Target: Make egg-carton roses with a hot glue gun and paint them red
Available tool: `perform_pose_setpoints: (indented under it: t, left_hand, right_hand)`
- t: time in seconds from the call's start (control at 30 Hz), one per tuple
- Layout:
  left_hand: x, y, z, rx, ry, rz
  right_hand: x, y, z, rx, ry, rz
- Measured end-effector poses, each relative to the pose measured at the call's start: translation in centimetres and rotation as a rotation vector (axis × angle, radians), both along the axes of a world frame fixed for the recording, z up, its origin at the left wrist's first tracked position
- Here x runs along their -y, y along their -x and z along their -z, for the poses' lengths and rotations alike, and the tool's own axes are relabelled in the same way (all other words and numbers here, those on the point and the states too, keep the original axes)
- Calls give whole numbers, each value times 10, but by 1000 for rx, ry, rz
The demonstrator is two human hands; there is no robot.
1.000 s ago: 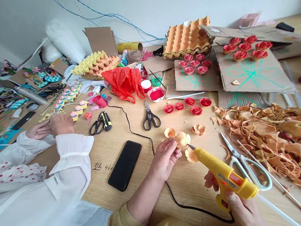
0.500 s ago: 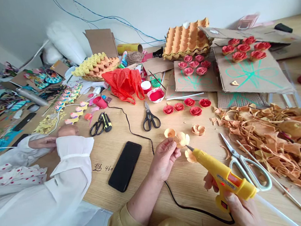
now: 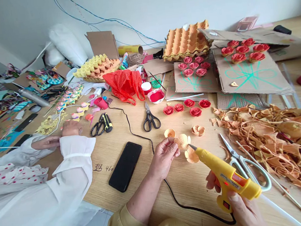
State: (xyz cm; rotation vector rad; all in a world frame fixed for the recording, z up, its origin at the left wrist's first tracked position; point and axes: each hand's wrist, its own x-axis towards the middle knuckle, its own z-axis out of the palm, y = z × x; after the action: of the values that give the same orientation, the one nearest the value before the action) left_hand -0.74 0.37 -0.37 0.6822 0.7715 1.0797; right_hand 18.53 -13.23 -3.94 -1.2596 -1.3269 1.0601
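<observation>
My left hand (image 3: 164,158) pinches a pale orange petal-shaped cup of egg-carton pulp (image 3: 182,141) above the table. In my right hand (image 3: 241,204) is a yellow hot glue gun (image 3: 225,173), its small light lit red and a clear glue stick (image 3: 279,209) sticking out of its back. The gun's nozzle points left, close to the cup's right edge; whether it touches I cannot tell. Just below lies another petalled piece (image 3: 191,155). A round orange cup (image 3: 169,133) and a stacked petal flower (image 3: 198,130) rest behind my left hand.
White-handled scissors (image 3: 244,164), a thin stick (image 3: 275,180) and a heap of orange pulp scraps (image 3: 267,139) lie right. Black scissors (image 3: 150,118), a phone (image 3: 125,166) and red flowers (image 3: 195,112) are on the table. At left, a co-worker's white sleeve (image 3: 76,154) rests there.
The glue gun has shifted slightly right and its nozzle is a little farther from the middle of the cup. The cup has tilted slightly in my left hand.
</observation>
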Motion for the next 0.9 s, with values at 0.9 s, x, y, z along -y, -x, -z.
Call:
perform_pose_setpoints:
  t: [0.9]
  left_hand:
    - [0,6,-12,-322,-396,16]
  right_hand:
    - [2,0,2,4,-25,41]
